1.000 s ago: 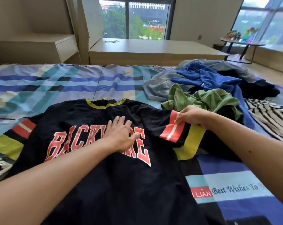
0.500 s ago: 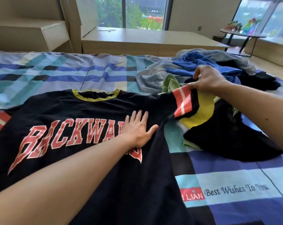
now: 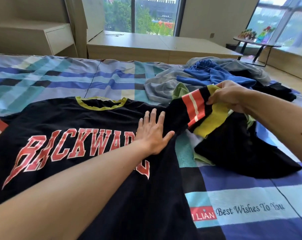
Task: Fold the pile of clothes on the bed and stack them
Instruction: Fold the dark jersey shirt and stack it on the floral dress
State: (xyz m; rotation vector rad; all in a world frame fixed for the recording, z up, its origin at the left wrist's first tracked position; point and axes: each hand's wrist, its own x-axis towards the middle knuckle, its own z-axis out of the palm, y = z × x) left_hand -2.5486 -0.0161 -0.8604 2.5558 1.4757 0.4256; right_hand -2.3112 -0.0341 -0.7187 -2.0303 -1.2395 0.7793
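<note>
Sunlit windows (image 3: 138, 14) fill the far wall of your room, with green trees and buildings outside, and a low wooden platform (image 3: 157, 47) runs beneath them. To the left stands a pale drawer unit (image 3: 58, 38); at the far right, a small round side table (image 3: 250, 41) carries colourful objects too small to make out.

Your bed (image 3: 68, 78) takes up the near view, covered by a plaid sheet in blue, teal and pale lilac, with a printed band reading "Best Wishes To You" (image 3: 250, 209) near the right foot.

Spread flat on the bed in front of you lies the black T-shirt (image 3: 77, 122) — yellow-green collar, red "BACKWAR…" lettering across the chest. Your left hand (image 3: 153, 134) presses flat on its chest near the right shoulder, fingers spread open and covering the end of the word. Your right hand (image 3: 228, 96) is lifted just above the bed, its fingers pinched closed on the shirt's right sleeve (image 3: 200, 110) at the yellow cuff, so the red, white and black bands hang tilted beneath it.

Behind your right hand sits the pile of clothes (image 3: 216, 75) — grey, blue, green and black pieces heaped together, with a dark garment (image 3: 242, 153) spilling toward you under the raised sleeve.
</note>
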